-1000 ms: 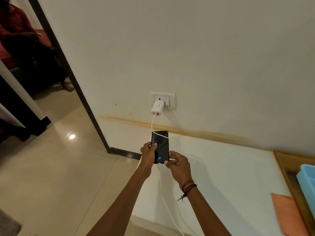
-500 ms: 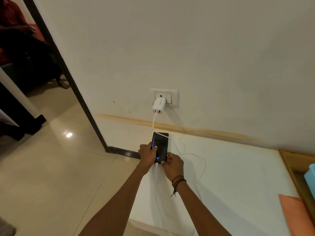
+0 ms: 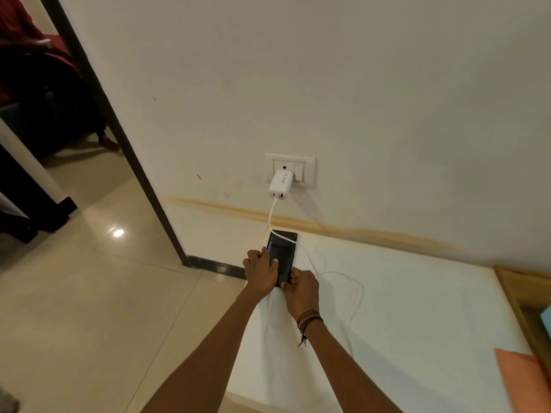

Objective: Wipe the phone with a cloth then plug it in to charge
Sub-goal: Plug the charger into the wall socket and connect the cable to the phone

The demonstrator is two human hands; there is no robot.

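Note:
A black phone [image 3: 282,248] lies flat on the white mattress [image 3: 417,308] close to the wall, its screen lit with a little purple at the left edge. My left hand [image 3: 260,274] grips its left side, thumb on the screen. At the phone's near end, my right hand [image 3: 301,289] holds the bottom edge and hides the port. A white charger [image 3: 279,186] sits in the wall socket [image 3: 304,169]. Its white cable [image 3: 343,275] runs down across the phone's top and loops on the mattress to the right. An orange cloth [image 3: 520,380] lies at the far right.
A wooden bed frame [image 3: 518,290] borders the mattress on the right, with a light blue object [image 3: 547,318] at the frame's edge. A dark door frame [image 3: 119,138] stands left of the wall. Beyond it, a person sits on a red seat [image 3: 32,55]. Glossy tiled floor [image 3: 89,308] fills the left.
Both hands have carried the phone down and forward, from held in the air to lying on the mattress near the wall. The slack cable has settled into a loop on the right.

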